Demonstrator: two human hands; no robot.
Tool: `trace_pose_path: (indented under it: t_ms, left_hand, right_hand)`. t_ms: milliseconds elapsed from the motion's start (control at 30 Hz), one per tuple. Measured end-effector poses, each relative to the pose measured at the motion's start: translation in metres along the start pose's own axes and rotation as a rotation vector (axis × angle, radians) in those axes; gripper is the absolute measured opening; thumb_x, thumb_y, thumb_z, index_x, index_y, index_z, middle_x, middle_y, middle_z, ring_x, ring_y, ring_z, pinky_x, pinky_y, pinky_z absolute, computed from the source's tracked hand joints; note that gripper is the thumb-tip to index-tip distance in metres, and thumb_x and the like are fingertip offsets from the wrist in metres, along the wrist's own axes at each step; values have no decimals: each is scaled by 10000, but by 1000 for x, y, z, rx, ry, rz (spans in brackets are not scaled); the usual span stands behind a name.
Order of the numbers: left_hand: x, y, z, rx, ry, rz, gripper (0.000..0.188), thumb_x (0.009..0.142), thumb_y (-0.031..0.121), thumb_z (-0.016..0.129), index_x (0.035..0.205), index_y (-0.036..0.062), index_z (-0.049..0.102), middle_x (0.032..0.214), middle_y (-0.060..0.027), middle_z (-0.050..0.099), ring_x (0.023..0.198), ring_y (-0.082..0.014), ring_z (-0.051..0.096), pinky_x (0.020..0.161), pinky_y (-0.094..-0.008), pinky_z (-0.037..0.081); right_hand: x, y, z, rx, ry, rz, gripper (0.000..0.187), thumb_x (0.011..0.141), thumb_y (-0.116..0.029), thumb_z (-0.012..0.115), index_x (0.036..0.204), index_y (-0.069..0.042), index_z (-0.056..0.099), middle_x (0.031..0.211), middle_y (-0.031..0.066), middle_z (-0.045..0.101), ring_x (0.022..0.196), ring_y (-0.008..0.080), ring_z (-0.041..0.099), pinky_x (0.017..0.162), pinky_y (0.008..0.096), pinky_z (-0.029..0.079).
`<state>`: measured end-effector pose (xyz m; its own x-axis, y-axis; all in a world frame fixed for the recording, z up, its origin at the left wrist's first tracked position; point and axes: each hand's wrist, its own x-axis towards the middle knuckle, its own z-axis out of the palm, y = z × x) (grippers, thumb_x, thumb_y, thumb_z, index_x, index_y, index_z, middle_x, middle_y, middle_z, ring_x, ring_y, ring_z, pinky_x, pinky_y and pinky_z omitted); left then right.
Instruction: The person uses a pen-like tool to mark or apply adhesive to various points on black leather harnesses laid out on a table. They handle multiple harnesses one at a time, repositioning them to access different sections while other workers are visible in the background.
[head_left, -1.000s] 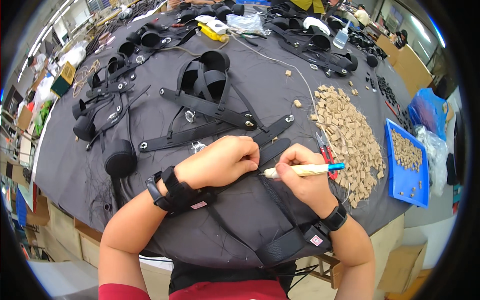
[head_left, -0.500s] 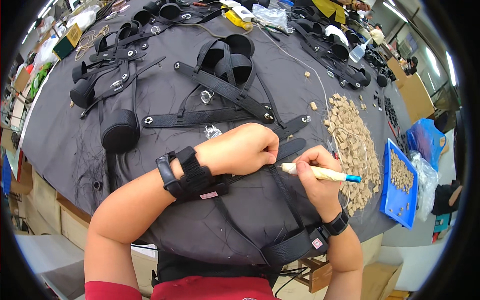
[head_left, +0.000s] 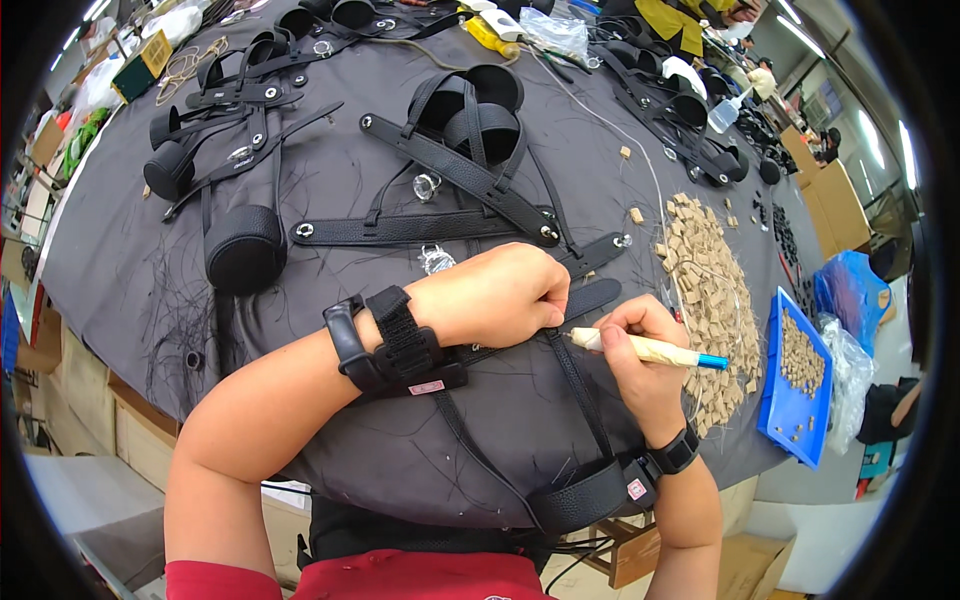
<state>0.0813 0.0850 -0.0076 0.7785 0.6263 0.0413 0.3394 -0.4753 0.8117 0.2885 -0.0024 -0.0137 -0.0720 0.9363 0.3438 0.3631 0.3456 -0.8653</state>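
My left hand (head_left: pixel 500 288) is closed, its fingertips pinching a black leather strap (head_left: pixel 596 295) where a thin strap (head_left: pixel 580 392) joins it. The strap's rounded end sticks out beyond the fingers. My right hand (head_left: pixel 640 355) grips a pen-like tool (head_left: pixel 665 353) wrapped in cream tape, with a blue end. Its tip points left, close to my left fingertips; whether it touches the strap cannot be made out. The thin strap runs down to a wide black leather band (head_left: pixel 575 496) at the table's near edge.
Beyond my hands lies a black strap harness with round cups (head_left: pixel 480 120). More harness pieces (head_left: pixel 245 250) lie left. On the right are a heap of small tan blocks (head_left: pixel 710 300) and a blue tray (head_left: pixel 822 420) with more blocks. A white cord (head_left: pixel 600 122) crosses the dark table cover.
The whole view has shifted slightly, so things sit a little further right. Both hands keep nearly the same pose, with the strap and the pen-like tool still held.
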Motion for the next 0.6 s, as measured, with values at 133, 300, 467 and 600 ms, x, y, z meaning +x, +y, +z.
trace_pose_path:
  t_ms: [133, 300, 467, 600]
  left_hand:
    - [0, 2, 0, -15, -4, -24, 120, 854, 97, 668, 877, -19, 648, 807, -156, 645, 737, -269, 626, 674, -363, 483]
    - [-1, 2, 0, -16, -6, -27, 116, 855, 95, 668, 879, -18, 650, 807, -153, 653, 736, -259, 631, 676, -354, 488]
    - [0, 1, 0, -18, -6, -13, 118, 855, 92, 667, 883, -21, 652, 811, -155, 656, 747, -263, 638, 685, -356, 493]
    - [0, 1, 0, -22, -10, -23, 118, 853, 90, 668, 885, -22, 652, 813, -155, 657, 749, -266, 638, 688, -357, 493]
  right_hand:
    - [0, 1, 0, -2, -1, -5, 109, 873, -51, 694, 834, -6, 602, 681, -10, 592, 585, 19, 486, 520, 197, 379]
    - [0, 3, 0, -12, -9, -14, 108, 875, -57, 695, 841, -4, 607, 685, -5, 596, 588, 23, 492, 524, 199, 384]
    - [0, 1, -1, -19, -3, -13, 104, 876, -58, 693, 845, -1, 611, 692, 3, 608, 593, 25, 502, 528, 198, 389]
    - [0, 2, 1, -2, 3, -5, 102, 872, -54, 693, 842, -2, 610, 693, 5, 611, 592, 25, 504, 528, 197, 391]
